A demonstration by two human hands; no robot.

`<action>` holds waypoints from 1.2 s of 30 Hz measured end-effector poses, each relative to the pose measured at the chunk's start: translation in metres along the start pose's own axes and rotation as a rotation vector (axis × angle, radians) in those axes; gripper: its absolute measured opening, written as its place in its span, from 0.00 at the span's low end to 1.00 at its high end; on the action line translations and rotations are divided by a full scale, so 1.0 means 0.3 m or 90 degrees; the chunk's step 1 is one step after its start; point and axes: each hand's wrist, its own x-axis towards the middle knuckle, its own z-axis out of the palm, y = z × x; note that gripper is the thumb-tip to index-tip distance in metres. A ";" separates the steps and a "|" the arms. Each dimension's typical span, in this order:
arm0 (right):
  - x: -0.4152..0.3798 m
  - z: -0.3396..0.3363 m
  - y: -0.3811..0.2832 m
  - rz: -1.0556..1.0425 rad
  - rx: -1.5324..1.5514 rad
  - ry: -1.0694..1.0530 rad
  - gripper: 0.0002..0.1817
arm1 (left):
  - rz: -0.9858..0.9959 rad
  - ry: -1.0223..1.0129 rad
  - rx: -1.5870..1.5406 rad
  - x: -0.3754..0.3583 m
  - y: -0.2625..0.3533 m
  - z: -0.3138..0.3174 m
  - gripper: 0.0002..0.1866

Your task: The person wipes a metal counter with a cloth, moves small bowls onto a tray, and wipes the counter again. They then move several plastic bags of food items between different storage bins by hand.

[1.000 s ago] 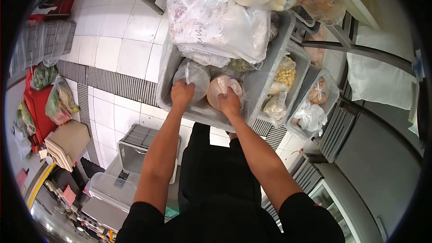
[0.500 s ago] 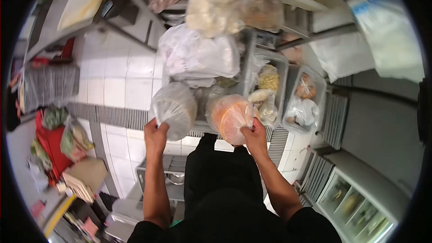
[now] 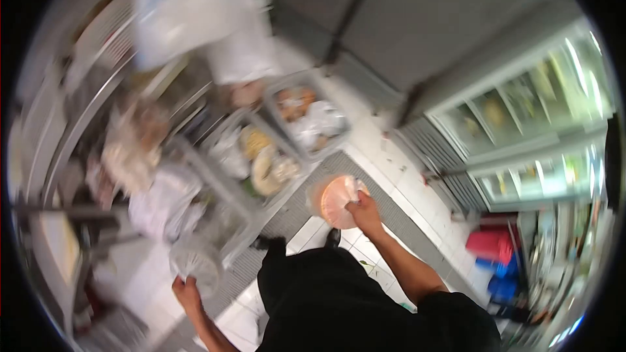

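Note:
My left hand (image 3: 188, 293) is closed on the gathered neck of a clear plastic bag (image 3: 197, 264) with pale, round contents that I cannot identify. That bag hangs beside the near corner of a grey plastic bin (image 3: 236, 231). Out to the right, my right hand (image 3: 365, 214) pinches the bunched top of another clear bag (image 3: 338, 197), which has something round and orange inside. This second bag hangs over the floor, apart from the bins. Motion blur softens both bags.
A bin (image 3: 295, 168) of bagged yellow and pale food stands ahead, with another bin (image 3: 342, 135) of bagged orange-brown food beyond it. White sacks (image 3: 189, 13) are at upper left. Glass-fronted fridges (image 3: 515, 104) line the right. A floor grate (image 3: 385, 238) crosses the tiles.
My view has turned right, with the bins shifting left and the fridges coming into fuller view. Both hands still hold their bags, now further apart and away from over the bins.

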 end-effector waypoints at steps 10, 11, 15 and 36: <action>-0.518 -1.016 0.526 0.082 -0.070 0.401 0.16 | 0.165 -0.046 0.337 -0.530 0.476 0.673 0.21; -0.582 -1.097 0.573 0.103 -0.063 0.438 0.16 | 0.176 -0.073 0.314 -0.605 0.507 0.744 0.21; -0.827 -1.392 0.728 0.146 0.021 0.568 0.15 | 0.303 -0.170 0.280 -0.542 0.484 1.083 0.21; -1.341 -2.303 1.080 0.362 0.363 1.135 0.13 | 0.782 -0.747 0.468 -2.019 1.035 3.084 0.10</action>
